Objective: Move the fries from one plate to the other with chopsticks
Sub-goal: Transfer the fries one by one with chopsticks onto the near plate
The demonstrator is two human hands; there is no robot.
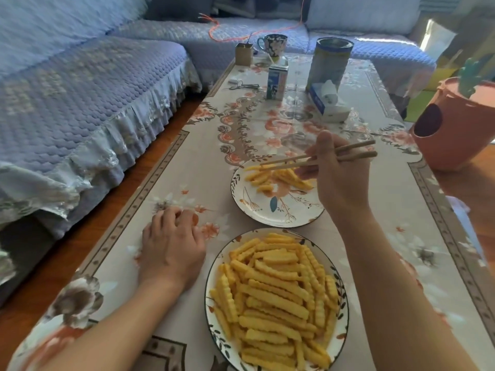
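Observation:
A near plate [213,285] with a dark rim is heaped with crinkle-cut fries [278,298]. Beyond it, a far floral plate [270,212] carries several fries [273,176] along its far side. My right hand [340,180] grips wooden chopsticks [316,158], whose tips reach left over the far plate's fries. A fry appears to lie at the tips, but I cannot tell if it is pinched. My left hand [171,245] rests flat on the tablecloth, left of the near plate, fingers slightly apart and holding nothing.
A floral tablecloth [187,167] covers the long table. At the far end stand a milk carton [277,81], a tall tin [329,64], a tissue box [328,104], a mug [272,45] and a small box [243,53]. An orange bin [455,129] stands right; a blue sofa [80,103] left.

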